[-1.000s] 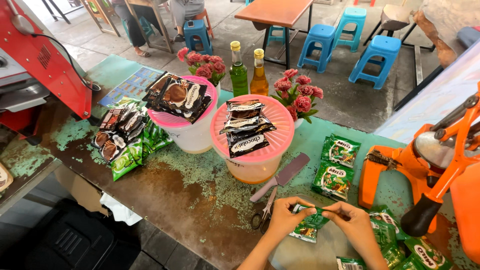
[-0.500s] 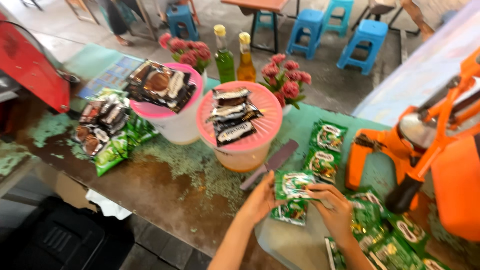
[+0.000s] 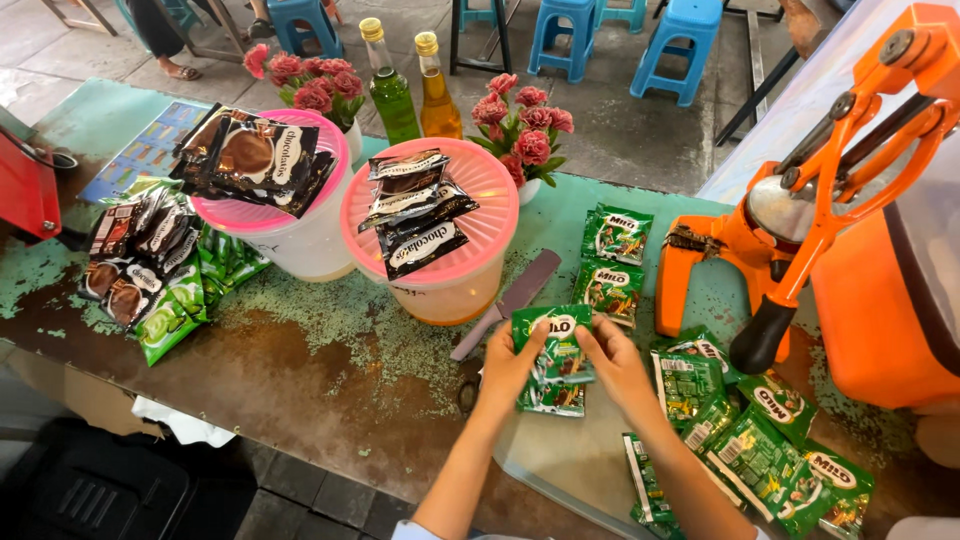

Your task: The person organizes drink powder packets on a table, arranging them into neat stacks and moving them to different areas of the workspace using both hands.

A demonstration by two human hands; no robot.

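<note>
My left hand [image 3: 512, 362] and my right hand [image 3: 613, 362] together hold a strip of green drink-powder sachets [image 3: 552, 345] above the worn table [image 3: 300, 360]. Each hand pinches one side of the top sachet; a lower sachet hangs beneath. More green sachets [image 3: 612, 262] lie just beyond my hands, and a loose heap of them [image 3: 745, 440] lies to the right of my right forearm. A grey knife or flat blade [image 3: 510, 300] lies beside my left hand.
Two pink-lidded tubs [image 3: 445, 255] [image 3: 290, 225] carry dark sachets. More sachets pile at the left [image 3: 150, 270]. An orange lever press [image 3: 800, 210] stands at the right, two bottles [image 3: 395, 85] and pink flowers [image 3: 525, 125] behind, blue stools [image 3: 575, 35] on the floor.
My hands have lifted the green sachet strip higher and further onto the table, toward the tubs. The camera view has shifted right and closer.
</note>
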